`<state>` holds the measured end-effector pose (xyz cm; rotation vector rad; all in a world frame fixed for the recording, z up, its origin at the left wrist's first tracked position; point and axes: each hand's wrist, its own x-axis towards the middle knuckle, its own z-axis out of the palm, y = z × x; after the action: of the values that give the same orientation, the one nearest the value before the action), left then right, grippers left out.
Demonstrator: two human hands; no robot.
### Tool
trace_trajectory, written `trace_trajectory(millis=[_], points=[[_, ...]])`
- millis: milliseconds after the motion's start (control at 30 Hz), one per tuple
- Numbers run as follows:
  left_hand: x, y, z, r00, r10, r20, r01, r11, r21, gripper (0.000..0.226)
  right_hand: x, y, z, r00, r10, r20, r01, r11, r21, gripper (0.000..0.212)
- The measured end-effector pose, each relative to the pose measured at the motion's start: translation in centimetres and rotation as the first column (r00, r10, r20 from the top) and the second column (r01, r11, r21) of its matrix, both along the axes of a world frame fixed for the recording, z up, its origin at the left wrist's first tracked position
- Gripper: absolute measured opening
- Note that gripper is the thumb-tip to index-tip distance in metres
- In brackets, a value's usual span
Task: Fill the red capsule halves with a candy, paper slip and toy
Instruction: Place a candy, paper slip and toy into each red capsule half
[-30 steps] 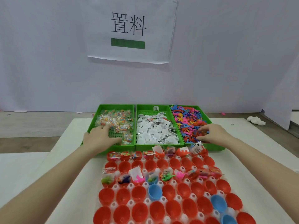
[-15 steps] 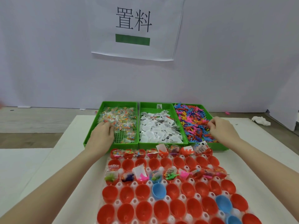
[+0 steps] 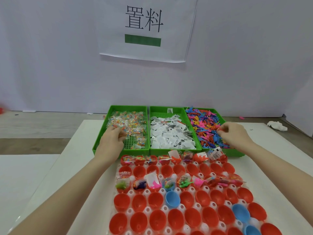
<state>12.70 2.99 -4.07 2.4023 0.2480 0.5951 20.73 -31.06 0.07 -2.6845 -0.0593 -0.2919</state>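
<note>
Sign on wall: a white paper sheet [image 3: 145, 29], well beyond the fingers of both hands, bears two large black characters, 置料.
Mark below the characters: a solid green bar, no writing on it.
Paper slips [image 3: 171, 134]: in the middle tray, between the two hands' fingers; dark print shows, probably small text or codes, too small to read.

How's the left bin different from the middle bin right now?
The left bin holds colourful wrapped candies; the middle bin holds white paper slips. The left hand reaches into the left bin; no hand is in the middle bin. Both are green, with bare gridded floor showing.
</note>
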Motion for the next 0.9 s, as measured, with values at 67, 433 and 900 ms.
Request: trace_trajectory(millis=[67,433,900], points=[[0.1,0.0,-0.1,1.0,0.002,0.005,-0.002,1.0,0.003,0.012,0.0,0.4,0.5,0.999,-0.038,0.029,0.032,0.984,0.175,0.009],[0.5,0.1,-0.4,1.0,-0.001,-0.025,0.002,1.0,0.015,0.006,-1.0,7.4,2.9,0.95,0.223,-0.219,-0.16,0.949,0.272,0.025],[0.3,0.1,-0.3,0.999,-0.007,-0.039,0.007,1.0,0.006,0.006,-1.8,10.9,0.7,0.911,0.294,-0.289,-0.245,0.95,0.195,0.024]])
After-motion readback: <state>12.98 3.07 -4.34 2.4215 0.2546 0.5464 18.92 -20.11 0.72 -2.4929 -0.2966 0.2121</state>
